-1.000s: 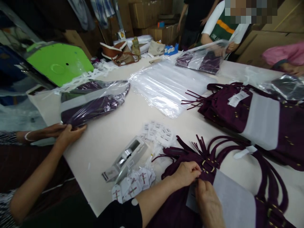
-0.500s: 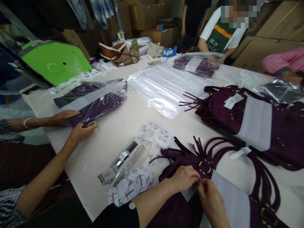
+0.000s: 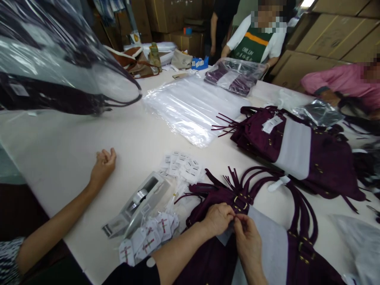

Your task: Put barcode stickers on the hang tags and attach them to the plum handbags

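A purple handbag [image 3: 204, 247] lies on the table in front of me, with white wrapping paper [image 3: 268, 237] around its middle. Over its front, just below a gold buckle [image 3: 240, 202], my left hand [image 3: 219, 218] and my right hand [image 3: 248, 242] meet fingertip to fingertip. Both pinch something small that their fingers hide. A thin translucent piece [image 3: 226, 234] hangs beneath them against the bag. The bag's looped handles [image 3: 297, 194] stretch away to the right, with a white strip [image 3: 279, 183] on them.
Left of me are hang tags [image 3: 148, 241], a tape dispenser [image 3: 138, 202] and small label packets [image 3: 182, 166]. Beyond lie clear plastic bags [image 3: 192, 107] and more purple bags [image 3: 267, 138]. A co-worker's hand [image 3: 102, 168] reaches in from the left. Other people stand or sit around the table.
The co-worker at left has swung the plastic-wrapped purple bag up and leftward, one hand now off it. My view has turned slightly right. My hands remain together at the same spot on the bag.
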`<state>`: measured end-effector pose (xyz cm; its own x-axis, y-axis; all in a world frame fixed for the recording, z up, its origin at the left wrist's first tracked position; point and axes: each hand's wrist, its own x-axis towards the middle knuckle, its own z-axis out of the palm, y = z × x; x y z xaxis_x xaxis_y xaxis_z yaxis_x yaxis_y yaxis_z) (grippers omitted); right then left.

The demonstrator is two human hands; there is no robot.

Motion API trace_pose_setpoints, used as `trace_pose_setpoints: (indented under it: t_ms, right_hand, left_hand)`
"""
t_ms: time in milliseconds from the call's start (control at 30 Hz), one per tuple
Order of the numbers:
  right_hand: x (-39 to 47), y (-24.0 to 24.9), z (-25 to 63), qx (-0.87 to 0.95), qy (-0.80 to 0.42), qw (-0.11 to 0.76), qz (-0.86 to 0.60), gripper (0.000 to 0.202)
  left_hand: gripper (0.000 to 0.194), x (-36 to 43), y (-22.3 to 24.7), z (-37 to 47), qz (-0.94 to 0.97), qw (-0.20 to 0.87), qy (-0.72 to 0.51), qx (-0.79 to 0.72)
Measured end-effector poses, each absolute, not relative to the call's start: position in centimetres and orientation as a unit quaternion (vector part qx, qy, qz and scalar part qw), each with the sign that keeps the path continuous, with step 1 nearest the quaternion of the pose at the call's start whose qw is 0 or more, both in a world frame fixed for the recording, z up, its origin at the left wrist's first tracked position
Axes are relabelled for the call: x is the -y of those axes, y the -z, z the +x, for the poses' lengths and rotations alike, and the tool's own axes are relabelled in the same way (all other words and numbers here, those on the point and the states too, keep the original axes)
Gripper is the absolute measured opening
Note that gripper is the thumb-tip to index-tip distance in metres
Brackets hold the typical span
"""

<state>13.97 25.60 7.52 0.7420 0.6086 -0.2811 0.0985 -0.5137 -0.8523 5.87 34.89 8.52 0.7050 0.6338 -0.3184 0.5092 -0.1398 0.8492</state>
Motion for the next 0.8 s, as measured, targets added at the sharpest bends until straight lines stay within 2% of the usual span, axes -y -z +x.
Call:
trace_pose_setpoints:
  t_ms: [133, 333, 467, 667, 800]
  right_hand:
    - [-25.8, -7.8, 13.3, 0.146, -0.308, 0.491, -0.801, 0.043]
    - [-26.8, -8.6, 12.8, 0.162, -0.291, 0.45, -0.828, 0.036]
    - [-26.9, -8.5, 12.4, 0.175, -0.247, 0.471, -0.829, 0.033]
    - [-26.4, -8.3, 13.4, 0.135, -0.336, 0.553, -0.751, 0.033]
    - [-26.3, -8.4, 14.1, 0.158, -0.368, 0.54, -0.74, 0.032]
  left_hand:
    - [0.017, -34.8, -8.3, 6.1, 0.718, 0.559, -0.075, -0.407]
    - [0.014, -34.6, -7.8, 6.1, 0.664, 0.606, -0.096, -0.427]
    - [0.012, -34.6, -7.7, 5.9, 0.626, 0.647, -0.107, -0.422]
    - [0.009, -34.7, -7.8, 5.6, 0.594, 0.681, -0.114, -0.413]
    - [0.011, -34.7, -7.9, 5.5, 0.604, 0.675, -0.12, -0.405]
